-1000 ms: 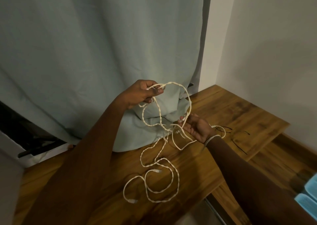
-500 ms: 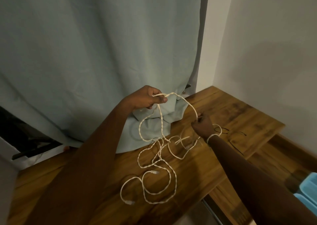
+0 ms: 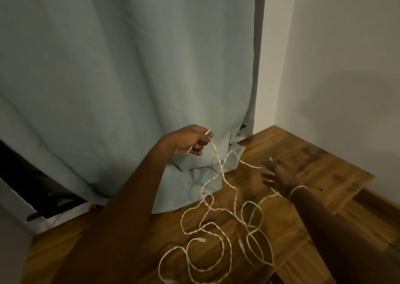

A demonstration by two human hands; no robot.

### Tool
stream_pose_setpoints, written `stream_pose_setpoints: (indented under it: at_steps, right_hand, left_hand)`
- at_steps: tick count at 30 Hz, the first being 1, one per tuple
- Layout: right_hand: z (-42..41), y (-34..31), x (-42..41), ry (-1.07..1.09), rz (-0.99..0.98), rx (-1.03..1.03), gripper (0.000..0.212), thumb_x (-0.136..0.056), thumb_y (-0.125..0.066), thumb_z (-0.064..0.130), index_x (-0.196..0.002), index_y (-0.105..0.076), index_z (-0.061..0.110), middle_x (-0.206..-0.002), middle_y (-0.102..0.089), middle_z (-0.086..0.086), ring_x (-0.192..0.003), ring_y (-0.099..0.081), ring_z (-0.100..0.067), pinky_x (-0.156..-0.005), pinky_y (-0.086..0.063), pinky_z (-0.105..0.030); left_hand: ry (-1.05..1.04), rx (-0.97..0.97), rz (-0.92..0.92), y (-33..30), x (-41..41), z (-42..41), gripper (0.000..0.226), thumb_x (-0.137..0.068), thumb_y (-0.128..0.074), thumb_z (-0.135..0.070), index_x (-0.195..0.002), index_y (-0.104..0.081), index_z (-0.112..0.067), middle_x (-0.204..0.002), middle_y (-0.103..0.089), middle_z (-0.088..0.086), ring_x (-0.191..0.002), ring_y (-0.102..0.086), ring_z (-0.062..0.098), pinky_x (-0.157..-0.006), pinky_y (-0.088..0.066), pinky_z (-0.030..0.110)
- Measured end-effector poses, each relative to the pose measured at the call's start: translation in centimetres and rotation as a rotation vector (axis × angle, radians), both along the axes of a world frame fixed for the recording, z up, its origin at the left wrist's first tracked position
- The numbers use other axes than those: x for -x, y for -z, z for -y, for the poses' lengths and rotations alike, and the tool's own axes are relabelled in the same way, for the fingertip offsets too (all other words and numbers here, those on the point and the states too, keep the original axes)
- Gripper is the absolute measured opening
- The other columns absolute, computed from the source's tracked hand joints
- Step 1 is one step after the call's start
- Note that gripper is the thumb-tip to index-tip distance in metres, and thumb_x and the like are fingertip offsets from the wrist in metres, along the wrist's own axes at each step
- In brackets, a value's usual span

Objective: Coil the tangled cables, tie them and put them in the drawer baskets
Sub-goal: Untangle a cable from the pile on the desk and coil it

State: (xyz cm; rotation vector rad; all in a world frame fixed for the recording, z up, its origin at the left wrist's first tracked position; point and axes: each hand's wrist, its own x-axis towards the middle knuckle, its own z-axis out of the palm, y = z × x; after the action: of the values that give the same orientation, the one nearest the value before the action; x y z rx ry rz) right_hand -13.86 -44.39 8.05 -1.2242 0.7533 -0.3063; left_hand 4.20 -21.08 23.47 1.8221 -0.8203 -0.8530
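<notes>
- Pinching one strand of the white cable (image 3: 218,164), the left hand (image 3: 190,142) holds it up in front of the pale curtain (image 3: 129,67), fingers curled round it.
- I see the right hand (image 3: 279,176) spread out low over the wooden table (image 3: 324,166), fingers straight and apart; a thin strand runs to its fingertips, though I can't tell from this blur whether they touch it.
- The rest of the cable lies in loose tangled loops on the table, nearer me than both hands.
- A white band (image 3: 297,190) circles the right wrist.
</notes>
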Motion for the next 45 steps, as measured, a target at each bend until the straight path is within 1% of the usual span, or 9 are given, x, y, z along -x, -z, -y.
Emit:
stream_pose_setpoints:
  at_steps: [3,9,15,21,29,32,35,41,45]
  right_hand:
    - [-1.6,-2.5,-0.2,-0.229,-0.217,0.495,0.048,-0.091,-0.07,0.033,-0.131,-0.048,0.017,-0.124,-0.058,-0.007,-0.105,-0.065,-0.033,-0.088,-0.058,-0.046]
    - [-7.5,-7.8,-2.5,-0.631,0.164,0.479,0.031,-0.097,-0.056,0.036,-0.117,-0.066,0.015,-0.106,-0.076,-0.005,-0.101,-0.072,-0.022,-0.09,-0.057,-0.034]
    - [-6.0,-10.8,-2.3,-0.256,0.503,0.406,0.035,-0.093,-0.056,0.041,-0.097,-0.072,0.01,-0.063,-0.043,-0.015,-0.059,-0.037,-0.026,-0.057,-0.04,-0.034]
    - [-4.6,-16.1,-3.1,-0.17,0.579,0.949,0.035,-0.093,-0.06,0.042,-0.101,-0.076,0.012,-0.092,-0.075,-0.005,-0.087,-0.071,-0.021,-0.084,-0.057,-0.042]
    - [-4.4,-14.6,-4.6,-0.199,0.405,0.964,0.045,-0.096,-0.05,0.058,-0.07,-0.072,0.029,-0.062,-0.066,0.007,-0.061,-0.061,-0.013,-0.066,-0.053,-0.035]
    - [-7.8,-12.8,-5.2,-0.296,0.394,0.908,0.041,-0.104,-0.048,0.034,-0.072,-0.068,0.02,-0.06,-0.057,0.007,-0.053,-0.052,-0.006,-0.056,-0.045,-0.022]
    - [-9.5,-10.1,-5.1,-0.503,0.28,0.99,0.034,-0.101,-0.056,0.026,-0.081,-0.069,0.001,-0.068,-0.064,0.003,-0.058,-0.058,0.0,-0.06,-0.046,-0.012]
    - [-6.4,-12.4,-3.5,-0.485,0.311,1.234,0.028,-0.099,-0.061,0.028,-0.087,-0.073,0.005,-0.077,-0.071,-0.01,-0.07,-0.065,-0.02,-0.066,-0.052,-0.036]
    - [-4.6,-17.3,-2.8,-0.375,0.446,1.332,0.018,-0.094,-0.068,0.028,-0.091,-0.075,0.012,-0.08,-0.073,-0.001,-0.07,-0.066,-0.012,-0.065,-0.053,-0.029]
  left_hand:
    - [-0.011,0.059,-0.05,-0.5,0.7,0.3,0.03,-0.097,-0.048,-0.004,-0.126,-0.055,-0.001,-0.057,-0.045,-0.004,-0.047,-0.035,0.007,-0.06,-0.051,0.026]
    - [-0.062,0.284,-0.09,-0.9,2.3,2.1,0.03,-0.102,-0.045,-0.018,-0.125,-0.058,-0.003,-0.058,-0.043,-0.006,-0.049,-0.035,0.007,-0.061,-0.048,0.026]
    - [-0.008,0.191,-0.016,-1.6,1.9,0.1,0.026,-0.104,-0.041,-0.02,-0.108,-0.064,-0.01,-0.068,-0.062,0.006,-0.056,-0.058,0.017,-0.072,-0.049,0.041]
    - [0.2,-0.014,0.043,-2.6,4.1,-0.5,0.028,-0.102,-0.035,-0.018,-0.101,-0.061,-0.007,-0.093,-0.074,0.02,-0.095,-0.069,0.041,-0.079,-0.045,0.038]
    - [0.437,0.676,-0.478,-4.9,6.5,-1.1,0.029,-0.099,-0.035,-0.026,-0.095,-0.055,-0.005,-0.051,-0.06,0.007,-0.052,-0.065,0.023,-0.106,-0.038,0.059]
    - [0.415,0.932,-0.493,-7.1,7.8,0.1,0.029,-0.098,-0.04,-0.027,-0.099,-0.062,-0.008,-0.085,-0.074,0.012,-0.088,-0.072,0.029,-0.105,-0.031,0.068]
    - [0.228,0.928,-0.169,-9.5,7.2,0.6,0.025,-0.098,-0.044,-0.031,-0.108,-0.061,-0.016,-0.135,-0.057,0.011,-0.129,-0.05,0.036,-0.1,-0.038,0.057]
    - [-0.076,0.14,0.978,-5.4,1.7,1.6,0.012,-0.097,-0.04,-0.032,-0.097,-0.052,-0.034,-0.133,-0.058,0.002,-0.133,-0.045,0.029,-0.111,-0.023,0.063]
    - [0.042,-0.024,0.683,-2.3,2.3,1.5,0.02,-0.102,-0.032,-0.029,-0.09,-0.048,-0.03,-0.069,-0.072,0.001,-0.085,-0.07,0.021,-0.102,-0.041,0.053]
